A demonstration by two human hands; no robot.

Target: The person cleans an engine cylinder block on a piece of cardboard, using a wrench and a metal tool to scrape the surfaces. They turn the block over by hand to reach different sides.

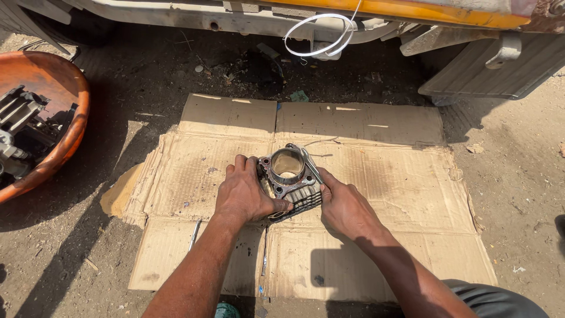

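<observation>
I look down from the head camera at a flattened sheet of cardboard (365,176) spread on dusty ground. In its middle sits a metal engine cylinder (290,179), grey and finned, its round bore facing up. Both my hands are on it. My left hand (246,193) wraps the cylinder's left side, fingers curled over the top edge and the thumb pressed against the near fins; its grip is closed on the cylinder. My right hand (344,207) presses against the right side, the thumb lying along the upper edge and the palm against the fins, so that grip also holds the cylinder. A thin metal rod (195,234) lies on the cardboard just beside my left forearm. Far left, partly out of view, an orange bowl (70,100) holds dark engine parts (20,126). Along the top runs the underside of a vehicle (412,12) with a yellow edge, and a loop of white wire (321,35) hangs from it, well apart from my hands.
</observation>
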